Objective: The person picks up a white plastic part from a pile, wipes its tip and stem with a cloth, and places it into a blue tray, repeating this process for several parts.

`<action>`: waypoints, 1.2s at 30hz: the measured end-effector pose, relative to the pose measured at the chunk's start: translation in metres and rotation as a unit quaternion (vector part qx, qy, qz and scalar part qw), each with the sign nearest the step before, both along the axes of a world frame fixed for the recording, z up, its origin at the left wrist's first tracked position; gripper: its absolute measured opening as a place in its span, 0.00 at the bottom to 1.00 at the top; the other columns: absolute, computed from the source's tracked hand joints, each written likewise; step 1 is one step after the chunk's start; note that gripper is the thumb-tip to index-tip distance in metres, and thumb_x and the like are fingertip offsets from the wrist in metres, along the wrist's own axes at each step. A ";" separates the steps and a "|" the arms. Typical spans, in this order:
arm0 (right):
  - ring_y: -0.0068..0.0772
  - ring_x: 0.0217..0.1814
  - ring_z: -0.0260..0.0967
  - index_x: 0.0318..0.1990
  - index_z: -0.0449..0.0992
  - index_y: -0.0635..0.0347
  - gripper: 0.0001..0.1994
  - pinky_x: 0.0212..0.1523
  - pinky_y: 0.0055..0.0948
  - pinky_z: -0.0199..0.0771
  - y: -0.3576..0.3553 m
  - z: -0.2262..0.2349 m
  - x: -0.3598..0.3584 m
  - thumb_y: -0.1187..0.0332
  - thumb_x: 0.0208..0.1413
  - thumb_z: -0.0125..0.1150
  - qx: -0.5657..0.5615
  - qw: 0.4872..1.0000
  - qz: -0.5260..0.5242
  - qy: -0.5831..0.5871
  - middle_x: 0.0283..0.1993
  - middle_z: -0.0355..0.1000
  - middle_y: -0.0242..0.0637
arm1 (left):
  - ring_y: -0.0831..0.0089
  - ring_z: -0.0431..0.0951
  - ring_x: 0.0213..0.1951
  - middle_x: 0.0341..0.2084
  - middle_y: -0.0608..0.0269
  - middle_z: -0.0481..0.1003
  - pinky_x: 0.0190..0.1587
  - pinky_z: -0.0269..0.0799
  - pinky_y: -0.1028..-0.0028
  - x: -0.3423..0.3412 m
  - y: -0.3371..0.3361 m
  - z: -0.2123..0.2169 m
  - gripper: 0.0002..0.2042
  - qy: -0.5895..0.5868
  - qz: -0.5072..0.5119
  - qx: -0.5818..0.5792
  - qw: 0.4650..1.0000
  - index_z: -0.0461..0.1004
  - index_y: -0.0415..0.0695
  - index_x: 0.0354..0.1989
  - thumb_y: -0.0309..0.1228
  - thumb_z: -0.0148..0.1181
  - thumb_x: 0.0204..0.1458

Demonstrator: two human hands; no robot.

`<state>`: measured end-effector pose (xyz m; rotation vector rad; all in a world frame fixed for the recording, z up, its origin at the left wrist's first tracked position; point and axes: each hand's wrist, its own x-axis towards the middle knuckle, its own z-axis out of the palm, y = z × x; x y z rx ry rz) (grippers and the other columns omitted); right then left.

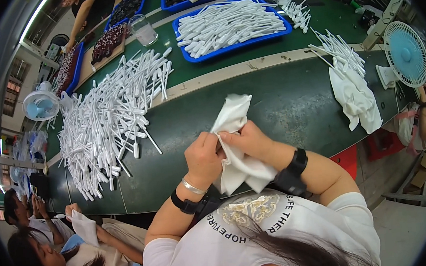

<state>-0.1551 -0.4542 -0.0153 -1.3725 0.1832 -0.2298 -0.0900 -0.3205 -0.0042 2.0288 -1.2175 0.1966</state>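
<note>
At centre frame, we pinch a white cloth (pixel 236 154) between left hand (pixel 203 159) and right hand (pixel 248 141); a big pile of pipettes (pixel 113 119) waits at left, a smaller batch (pixel 338 48) upper right.

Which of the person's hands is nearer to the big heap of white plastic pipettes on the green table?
Left. The left hand grips the white cloth just right of the pipette heap; the right hand holds the cloth's far side, farther from the heap.
</note>
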 end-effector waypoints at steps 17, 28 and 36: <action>0.26 0.41 0.68 0.45 0.67 0.63 0.15 0.42 0.25 0.68 -0.048 0.017 -0.008 0.68 0.50 0.55 0.103 0.988 -0.104 -0.041 0.40 0.69 0.34 | 0.81 0.62 0.16 0.21 0.64 0.69 0.18 0.58 0.81 0.035 0.025 -0.004 0.08 0.737 -0.198 -0.061 0.644 0.68 0.37 0.28 0.30 0.52 0.50; 0.36 0.51 0.64 0.52 0.60 0.64 0.20 0.51 0.32 0.64 -0.048 0.014 -0.008 0.72 0.50 0.50 0.541 0.823 0.161 -0.064 0.49 0.65 0.40 | 0.80 0.63 0.16 0.20 0.63 0.69 0.20 0.58 0.83 0.038 0.029 -0.005 0.10 0.770 -0.352 -0.062 0.529 0.70 0.34 0.31 0.31 0.51 0.51; 0.30 0.44 0.65 0.49 0.62 0.65 0.17 0.46 0.27 0.64 -0.012 0.006 0.000 0.68 0.53 0.49 -0.094 0.989 0.116 -0.010 0.45 0.67 0.40 | 0.80 0.66 0.18 0.20 0.66 0.69 0.22 0.61 0.82 0.017 0.005 -0.002 0.07 0.694 -0.072 -0.086 0.711 0.72 0.38 0.33 0.29 0.50 0.51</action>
